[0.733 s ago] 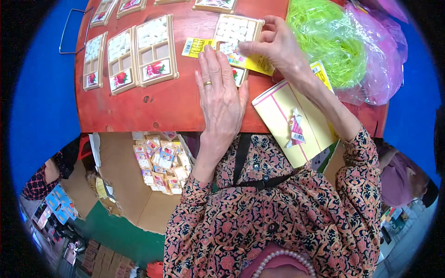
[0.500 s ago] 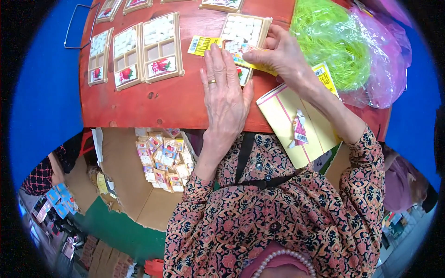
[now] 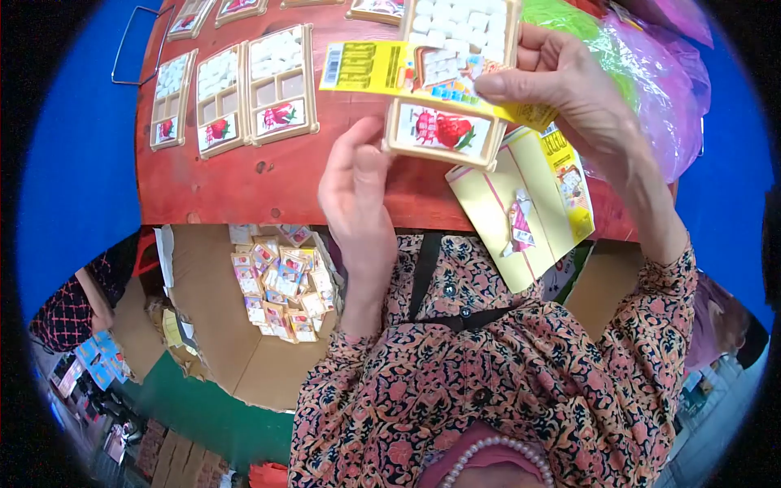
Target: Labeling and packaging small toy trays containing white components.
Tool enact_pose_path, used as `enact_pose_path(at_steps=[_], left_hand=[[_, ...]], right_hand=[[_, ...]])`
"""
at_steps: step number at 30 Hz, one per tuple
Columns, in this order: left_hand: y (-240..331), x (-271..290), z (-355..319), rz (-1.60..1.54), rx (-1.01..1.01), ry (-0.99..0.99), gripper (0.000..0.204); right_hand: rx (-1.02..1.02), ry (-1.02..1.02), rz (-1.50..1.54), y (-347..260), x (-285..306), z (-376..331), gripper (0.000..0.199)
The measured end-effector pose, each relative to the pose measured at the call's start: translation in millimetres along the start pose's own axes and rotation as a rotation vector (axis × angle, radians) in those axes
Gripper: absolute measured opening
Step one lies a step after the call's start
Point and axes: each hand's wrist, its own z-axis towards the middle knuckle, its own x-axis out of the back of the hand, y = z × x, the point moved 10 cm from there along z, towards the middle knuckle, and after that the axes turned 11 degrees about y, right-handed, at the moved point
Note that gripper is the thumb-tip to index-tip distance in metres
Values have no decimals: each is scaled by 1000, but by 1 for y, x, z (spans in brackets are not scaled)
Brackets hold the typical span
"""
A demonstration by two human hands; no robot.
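A beige compartment tray [image 3: 443,157] is raised off the red table, with white lumps [image 3: 460,28] in its upper part and a strawberry picture card [image 3: 443,128] in its lower part. A yellow printed paper strip [image 3: 370,69] lies across its middle. My right hand [image 3: 561,89] grips the tray's right side, thumb pressing the strip onto it. At the lower left corner, my left hand [image 3: 358,187] has its fingers curled up against the tray edge; their tips are partly hidden there.
Several similar trays [image 3: 281,85] stand on the red table [image 3: 325,191] to the left and back. Shredded green filler in pink plastic [image 3: 651,98] lies at the right. A pale yellow sheet [image 3: 496,236] overhangs the front edge, bearing a wrapped piece [image 3: 521,221]. Below, a cardboard box [image 3: 215,301] holds small packs [image 3: 285,285].
The tray and yellow strip have risen from the table toward me. My left hand has gone from lying flat over them to the tray's lower left corner, its palm turned inward.
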Motion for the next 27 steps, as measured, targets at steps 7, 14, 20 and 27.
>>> enact_pose_path(at_steps=[7,14,20,27], left_hand=[[-30,-26,11,-493,527,-96,32],[-32,-17,10,-413,484,-93,30],[-32,-24,4,-345,451,-67,28],[-20,-16,13,-358,372,34,26]], right_hand=[[37,-91,86,11,-23,-6,51],[62,-222,136,13,-34,-9,54],[24,-232,128,16,-24,-10,53],[-38,-168,5,33,-9,-9,40]])
